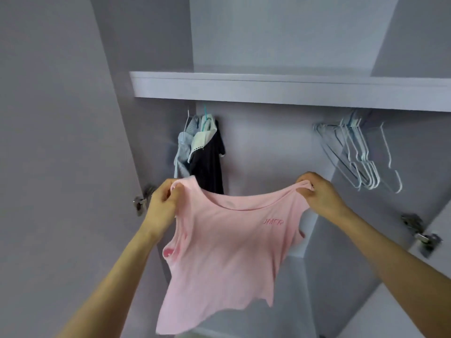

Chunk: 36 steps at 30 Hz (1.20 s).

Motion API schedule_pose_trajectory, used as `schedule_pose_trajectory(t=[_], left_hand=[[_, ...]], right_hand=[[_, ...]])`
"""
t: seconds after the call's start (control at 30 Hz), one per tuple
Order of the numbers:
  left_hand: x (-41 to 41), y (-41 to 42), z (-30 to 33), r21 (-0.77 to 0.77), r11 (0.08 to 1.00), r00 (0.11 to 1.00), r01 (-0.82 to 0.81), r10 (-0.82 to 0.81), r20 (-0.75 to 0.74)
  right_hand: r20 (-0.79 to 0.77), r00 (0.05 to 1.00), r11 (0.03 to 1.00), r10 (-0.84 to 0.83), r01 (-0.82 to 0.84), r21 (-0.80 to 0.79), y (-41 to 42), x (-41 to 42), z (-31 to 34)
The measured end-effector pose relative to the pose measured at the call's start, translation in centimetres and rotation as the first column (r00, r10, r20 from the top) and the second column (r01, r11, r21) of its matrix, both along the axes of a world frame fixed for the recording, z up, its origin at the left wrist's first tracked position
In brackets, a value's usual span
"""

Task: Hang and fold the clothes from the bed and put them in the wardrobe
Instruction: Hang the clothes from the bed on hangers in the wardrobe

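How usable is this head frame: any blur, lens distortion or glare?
Head view: soft, even light, no glare; wide-angle bending tilts the white wardrobe shelf; slight softness on the empty white wire hangers and metal door hinges; pink sleeveless top and both hands' grip stay readable.

Both arms are bare and reach up from the bottom corners of the picture toward the middle. The left arm comes from the lower left and the right arm from the lower right. The left hand (pixel 163 203) is left of the middle, with its back to the camera. Its fingers are curled in and pinched shut on one shoulder of the top (pixel 227 252). The right hand (pixel 319 191) is right of the middle and a bit higher. Its fingers are bunched tight on the other shoulder. The hands are well apart, with both wrists bent a little inward.
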<state>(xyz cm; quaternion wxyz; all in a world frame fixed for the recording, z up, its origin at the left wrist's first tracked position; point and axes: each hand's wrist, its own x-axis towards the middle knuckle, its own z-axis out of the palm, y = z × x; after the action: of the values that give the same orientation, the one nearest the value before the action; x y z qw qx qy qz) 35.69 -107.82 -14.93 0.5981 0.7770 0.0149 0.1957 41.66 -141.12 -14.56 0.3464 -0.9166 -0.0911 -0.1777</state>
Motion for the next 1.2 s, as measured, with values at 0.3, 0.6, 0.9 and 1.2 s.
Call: schedule_pose_trajectory(t=[0.3, 0.6, 0.9, 1.2], left_hand=[[6.0, -3.5, -1.4, 0.162, 0.977, 0.981, 0.136, -0.109, -0.161], [9.5, -12.9, 0.0, 0.056, 0.986, 0.986, 0.159, -0.155, -0.064], [11.1, -17.1, 0.4, 0.105, 0.982, 0.986, 0.160, -0.163, 0.019], [10.9, -16.6, 0.3, 0.180, 0.968, 0.983, 0.176, -0.184, 0.028]], right_hand=[[-0.036, 0.954, 0.952, -0.297, 0.294, -0.082, -7.1, 1.6, -1.1], [-0.194, 0.911, 0.930, -0.364, 0.348, -0.115, -11.1, 6.0, -1.8], [-0.068, 0.842, 0.839, -0.535, 0.520, -0.162, -13.6, 8.3, -2.6], [-0.047, 0.763, 0.714, -0.644, 0.579, -0.394, -13.7, 10.6, -2.7]])
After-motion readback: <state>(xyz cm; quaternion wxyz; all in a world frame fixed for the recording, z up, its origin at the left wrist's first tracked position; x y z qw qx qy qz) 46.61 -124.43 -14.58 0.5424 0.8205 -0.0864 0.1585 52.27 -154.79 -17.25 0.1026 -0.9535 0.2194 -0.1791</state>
